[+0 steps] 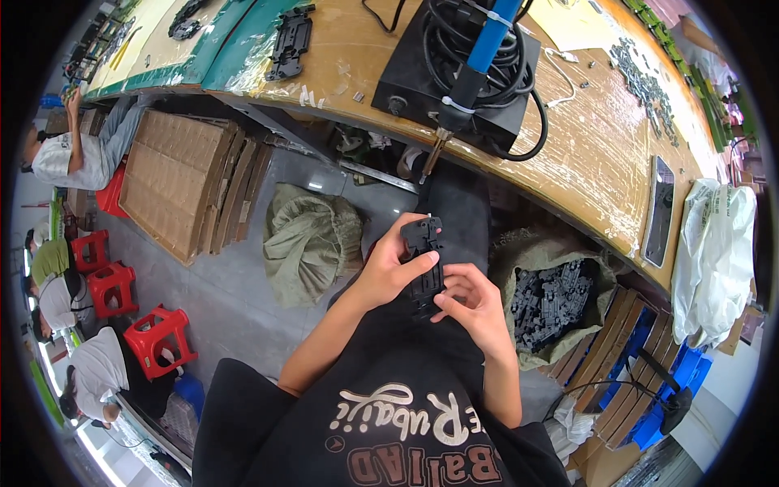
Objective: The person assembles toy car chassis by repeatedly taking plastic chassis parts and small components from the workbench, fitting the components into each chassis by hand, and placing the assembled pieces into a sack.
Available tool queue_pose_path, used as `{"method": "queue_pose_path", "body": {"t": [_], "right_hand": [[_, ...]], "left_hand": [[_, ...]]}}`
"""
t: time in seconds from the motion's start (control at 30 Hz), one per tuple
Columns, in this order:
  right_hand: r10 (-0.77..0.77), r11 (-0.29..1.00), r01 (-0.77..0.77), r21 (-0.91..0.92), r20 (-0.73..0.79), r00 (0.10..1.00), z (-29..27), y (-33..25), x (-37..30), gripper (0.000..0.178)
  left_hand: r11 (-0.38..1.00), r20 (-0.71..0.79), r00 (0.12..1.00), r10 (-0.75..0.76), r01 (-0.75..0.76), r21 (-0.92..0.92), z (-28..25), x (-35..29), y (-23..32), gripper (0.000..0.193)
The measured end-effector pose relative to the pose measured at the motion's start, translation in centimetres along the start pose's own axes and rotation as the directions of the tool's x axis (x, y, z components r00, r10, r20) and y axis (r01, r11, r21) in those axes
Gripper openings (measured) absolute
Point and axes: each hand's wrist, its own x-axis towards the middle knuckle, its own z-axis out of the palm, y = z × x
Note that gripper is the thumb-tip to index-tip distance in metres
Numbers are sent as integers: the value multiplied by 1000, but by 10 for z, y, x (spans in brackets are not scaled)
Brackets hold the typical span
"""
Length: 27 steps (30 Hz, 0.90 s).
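Left hand's [389, 272] grip wraps the black plastic part [423, 260]; right hand [475, 304] pinches its lower end.

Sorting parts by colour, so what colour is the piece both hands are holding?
Black; the plastic part shows best in the head view.

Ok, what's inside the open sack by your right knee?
The sack holds a heap of dark grey plastic parts. Only the top layer shows; whatever lies deeper is covered by cloth.

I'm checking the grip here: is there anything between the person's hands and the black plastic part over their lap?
Nothing visible. The left hand wraps the black plastic part directly, thumb across its front, and the right hand touches its lower end with bare fingertips. No cloth, tool or other piece lies between them.
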Motion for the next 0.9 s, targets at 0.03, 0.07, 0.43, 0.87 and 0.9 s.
{"method": "queue_pose_path", "body": {"t": [0.03,0.07,0.43,0.87,0.9], "right_hand": [[-1,1000,1,0,-13,1000,-6,7,0,32],[-32,992,22,-128,-79,996,-13,16,1,29],[-198,585,-636,-503,-849,490,-218,72,-96,36],[-412,899,196,-391,-607,680,-127,-90,-74,26],[-493,854,251,-456,-554,671,-129,-107,-65,25]], "left_hand": [[1000,12,1000,-5,5,-5,1,1,-1,38],[988,45,994,-104,97,123,-1,3,-2,40],[711,-155,930,-332,355,608,-82,1,-7,33],[703,-498,670,551,-50,710,-119,35,99,34],[691,-497,654,571,-56,721,-117,46,107,34]]}}
